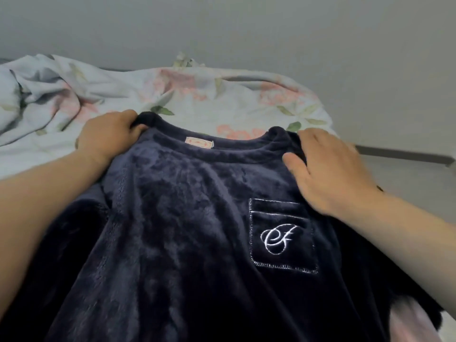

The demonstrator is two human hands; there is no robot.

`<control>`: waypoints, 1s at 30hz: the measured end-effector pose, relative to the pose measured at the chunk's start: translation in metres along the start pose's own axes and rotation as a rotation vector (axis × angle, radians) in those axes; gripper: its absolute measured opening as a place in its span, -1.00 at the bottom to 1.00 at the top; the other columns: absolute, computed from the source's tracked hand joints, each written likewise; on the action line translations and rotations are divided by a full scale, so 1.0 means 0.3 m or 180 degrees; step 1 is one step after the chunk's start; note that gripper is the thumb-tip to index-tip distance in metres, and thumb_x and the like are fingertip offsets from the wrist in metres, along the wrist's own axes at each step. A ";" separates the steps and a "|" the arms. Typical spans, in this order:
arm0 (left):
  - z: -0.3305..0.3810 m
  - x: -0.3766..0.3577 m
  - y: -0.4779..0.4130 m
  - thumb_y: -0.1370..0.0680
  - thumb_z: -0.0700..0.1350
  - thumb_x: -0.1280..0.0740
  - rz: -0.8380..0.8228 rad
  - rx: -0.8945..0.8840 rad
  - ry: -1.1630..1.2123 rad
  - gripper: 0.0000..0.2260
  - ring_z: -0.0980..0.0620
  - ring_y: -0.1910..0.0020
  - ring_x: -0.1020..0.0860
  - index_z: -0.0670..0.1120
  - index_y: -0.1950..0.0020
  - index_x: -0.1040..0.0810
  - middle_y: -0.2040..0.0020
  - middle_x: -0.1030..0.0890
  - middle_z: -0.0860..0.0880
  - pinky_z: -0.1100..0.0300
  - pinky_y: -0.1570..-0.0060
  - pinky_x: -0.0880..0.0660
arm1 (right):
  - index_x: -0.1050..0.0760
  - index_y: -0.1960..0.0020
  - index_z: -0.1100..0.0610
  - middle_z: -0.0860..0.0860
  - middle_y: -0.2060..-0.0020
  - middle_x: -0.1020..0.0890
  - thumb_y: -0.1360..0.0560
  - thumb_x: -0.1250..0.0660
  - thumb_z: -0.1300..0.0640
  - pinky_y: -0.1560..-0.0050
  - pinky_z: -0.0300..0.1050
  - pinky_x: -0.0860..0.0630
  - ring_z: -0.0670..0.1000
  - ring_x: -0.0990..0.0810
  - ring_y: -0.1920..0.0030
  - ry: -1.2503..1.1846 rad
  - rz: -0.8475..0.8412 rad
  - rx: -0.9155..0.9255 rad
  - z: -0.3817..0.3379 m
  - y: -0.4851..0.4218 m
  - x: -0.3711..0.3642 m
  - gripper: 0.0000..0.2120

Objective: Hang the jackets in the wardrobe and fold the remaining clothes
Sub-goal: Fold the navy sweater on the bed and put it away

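Lying front-up on the bed, navy fleece top (187, 218); chest pocket (283, 235) monogrammed. Left hand (108, 137) grip curled round the left shoulder seam; right hand (330, 169) grip pinches the right shoulder, thumb on top. Floral bedspread (222, 99) rumpled beyond the collar. Grey wall (246, 28) behind.

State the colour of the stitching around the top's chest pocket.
White stitching on the navy fleece top, head view.

Top (187, 218): dark navy fleece. Pocket (283, 235) w/ white stitched edge & white script monogram. Neck label (199, 143) pale w/ pink trim. Sheet (222, 95): pale blue-white, pink flowers, green leaves. Wall (246, 25) grey.
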State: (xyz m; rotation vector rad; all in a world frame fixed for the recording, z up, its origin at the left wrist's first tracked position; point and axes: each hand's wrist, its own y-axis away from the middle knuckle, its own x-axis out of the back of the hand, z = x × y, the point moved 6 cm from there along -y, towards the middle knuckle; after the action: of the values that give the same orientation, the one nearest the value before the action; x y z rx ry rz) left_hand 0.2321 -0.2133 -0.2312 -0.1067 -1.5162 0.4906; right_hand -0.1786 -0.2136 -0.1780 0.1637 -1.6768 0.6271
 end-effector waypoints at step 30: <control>0.972 0.030 0.457 -0.43 0.50 0.07 -0.0762 -0.0502 0.0658 -0.18 -0.10 -0.58 -0.07 0.08 -0.57 -0.23 -0.59 -0.18 -0.10 -0.05 -0.53 -0.07 | -0.64 0.14 -0.13 -0.14 0.15 -0.70 -0.48 -0.25 0.18 0.01 -0.27 -0.55 -0.12 -0.65 0.10 -0.3457 0.0956 -0.1896 0.388 0.290 0.090 -0.74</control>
State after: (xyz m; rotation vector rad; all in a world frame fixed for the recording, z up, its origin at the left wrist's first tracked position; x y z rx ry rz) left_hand -0.0842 -0.1545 -0.2524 -0.0940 -1.3416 0.1628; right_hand -0.3243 -0.1910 -0.1883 -0.2341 -2.9014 0.1984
